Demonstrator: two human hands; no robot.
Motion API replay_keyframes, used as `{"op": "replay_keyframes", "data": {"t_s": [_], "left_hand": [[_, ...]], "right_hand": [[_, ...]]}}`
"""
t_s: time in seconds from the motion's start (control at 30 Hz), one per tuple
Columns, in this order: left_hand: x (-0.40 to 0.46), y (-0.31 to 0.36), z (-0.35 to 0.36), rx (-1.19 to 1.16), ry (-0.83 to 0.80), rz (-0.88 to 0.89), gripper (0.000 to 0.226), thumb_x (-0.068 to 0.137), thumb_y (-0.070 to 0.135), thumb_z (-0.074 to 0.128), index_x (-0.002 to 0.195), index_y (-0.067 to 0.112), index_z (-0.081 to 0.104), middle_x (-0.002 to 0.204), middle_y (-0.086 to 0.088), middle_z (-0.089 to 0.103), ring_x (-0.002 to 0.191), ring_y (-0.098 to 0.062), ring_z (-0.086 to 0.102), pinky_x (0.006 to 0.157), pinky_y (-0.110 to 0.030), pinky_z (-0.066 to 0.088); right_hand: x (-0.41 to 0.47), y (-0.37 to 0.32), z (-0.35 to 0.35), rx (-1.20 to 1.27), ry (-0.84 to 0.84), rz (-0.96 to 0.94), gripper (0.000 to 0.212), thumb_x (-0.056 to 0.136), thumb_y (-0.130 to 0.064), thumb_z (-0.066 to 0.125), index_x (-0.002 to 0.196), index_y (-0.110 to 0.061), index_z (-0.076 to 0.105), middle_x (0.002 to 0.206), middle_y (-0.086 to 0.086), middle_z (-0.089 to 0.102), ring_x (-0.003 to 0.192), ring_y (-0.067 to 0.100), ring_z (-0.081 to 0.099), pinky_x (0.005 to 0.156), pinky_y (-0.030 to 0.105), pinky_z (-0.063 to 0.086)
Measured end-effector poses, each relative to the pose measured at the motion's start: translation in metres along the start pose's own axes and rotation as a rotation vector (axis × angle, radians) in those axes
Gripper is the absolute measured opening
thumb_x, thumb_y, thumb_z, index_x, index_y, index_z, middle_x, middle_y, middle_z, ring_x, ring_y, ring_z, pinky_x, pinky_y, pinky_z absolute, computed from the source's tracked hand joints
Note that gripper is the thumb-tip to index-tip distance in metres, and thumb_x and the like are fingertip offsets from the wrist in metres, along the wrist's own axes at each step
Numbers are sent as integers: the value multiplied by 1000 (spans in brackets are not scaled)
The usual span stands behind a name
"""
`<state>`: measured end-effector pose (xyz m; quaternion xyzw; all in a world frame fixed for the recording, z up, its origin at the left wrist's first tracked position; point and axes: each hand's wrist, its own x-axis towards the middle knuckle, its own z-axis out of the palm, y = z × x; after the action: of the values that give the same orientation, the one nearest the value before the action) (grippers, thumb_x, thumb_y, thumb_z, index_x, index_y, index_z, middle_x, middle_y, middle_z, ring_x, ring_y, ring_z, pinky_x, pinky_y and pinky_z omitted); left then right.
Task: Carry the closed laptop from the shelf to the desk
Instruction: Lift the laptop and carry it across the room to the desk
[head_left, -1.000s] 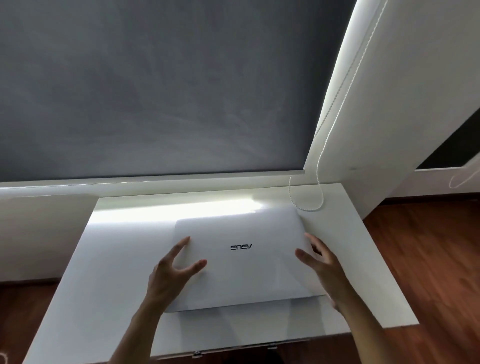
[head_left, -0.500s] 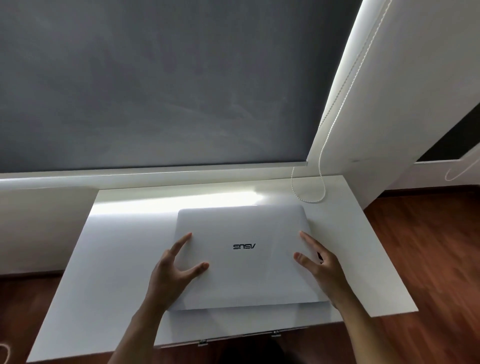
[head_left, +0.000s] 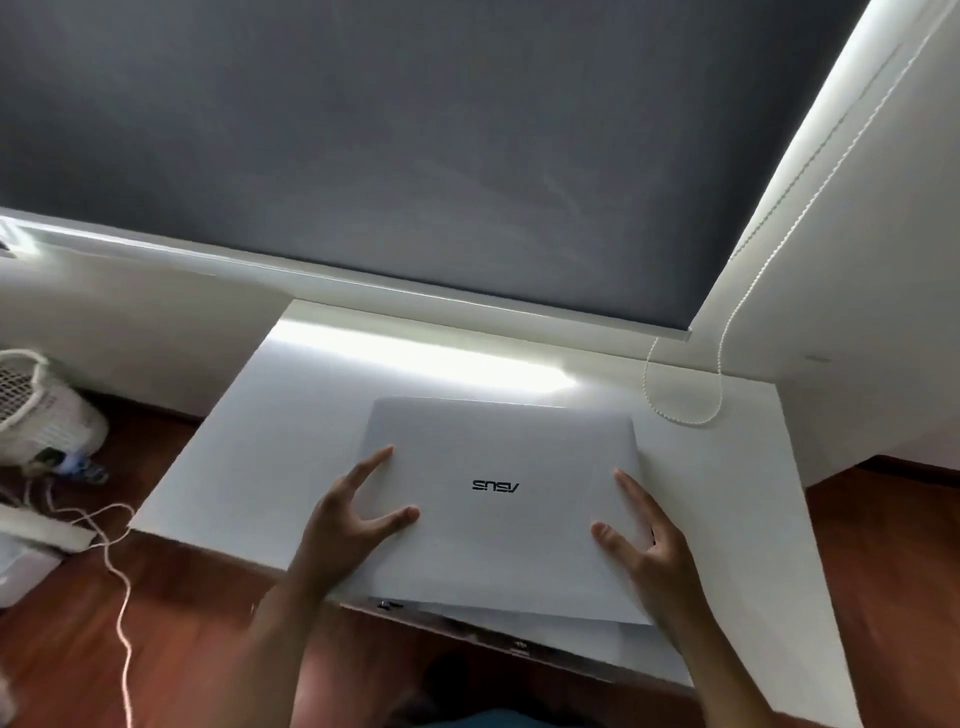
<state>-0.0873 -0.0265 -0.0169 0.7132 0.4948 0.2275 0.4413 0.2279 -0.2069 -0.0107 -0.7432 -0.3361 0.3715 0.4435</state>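
Note:
A closed white laptop (head_left: 498, 447) with a dark logo on its lid lies on a white tabletop (head_left: 249, 447), close to the near edge. Its near edge shows a thin shadow underneath and looks slightly raised. My left hand (head_left: 343, 525) grips the laptop's left side, thumb and forefinger spread over the lid. On the right side, my right hand (head_left: 649, 545) holds it the same way. The fingers under the edges are hidden.
A grey roller blind (head_left: 415, 156) fills the wall behind, its bead chain (head_left: 680, 410) looping onto the tabletop's far right corner. At left on the wooden floor stand a white mesh basket (head_left: 36, 410), a power strip (head_left: 41, 525) and a trailing cord (head_left: 122, 597).
The view has swung left and tilted, bringing the basket and cord into sight. Both hands stay on the laptop's sides, and it sits a little nearer the tabletop's near edge.

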Motion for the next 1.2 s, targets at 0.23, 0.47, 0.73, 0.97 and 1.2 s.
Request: {"op": "replay_keyframes", "data": {"t_s": [0.23,0.47,0.73,0.97,1.2], "left_hand": [[-93,-2,21,-39,214,-170,87,56,69,79,134,53,45,135,6,56,118,-11,57,99,-38,49],[-218,5,55,-20,530,-363,91,58,68,71,141,43,42,135,13,47,114,-6,48,86,-5,32],[-384,-14,71,-172,895,-621,87,60,63,78,138,52,41,139,4,50,121,-12,53,100,-33,44],[-510,-23,89,-296,1205,-757,90,58,65,75,140,51,39,135,7,46,111,7,48,84,-19,41],[-663,-43,89,-387,1489,-936,94,55,67,70,141,45,41,136,5,45,117,-8,48,92,-24,37]], "right_hand": [[6,-3,-9,-116,-211,-110,65,84,-22,76,137,-45,47,141,-16,46,129,11,46,108,33,39],[3,-6,19,-361,-493,-248,62,83,-50,66,138,-57,36,131,-8,46,111,18,53,89,37,50],[-65,-26,111,-497,-869,-455,67,88,-43,68,143,-55,33,127,-11,47,111,15,53,99,42,49],[-163,-43,203,-591,-1160,-592,69,84,-40,72,143,-53,39,120,2,55,106,15,57,92,39,50],[-318,-32,308,-658,-1406,-693,74,70,-73,64,139,-62,37,135,0,52,115,27,58,95,56,53]]}}
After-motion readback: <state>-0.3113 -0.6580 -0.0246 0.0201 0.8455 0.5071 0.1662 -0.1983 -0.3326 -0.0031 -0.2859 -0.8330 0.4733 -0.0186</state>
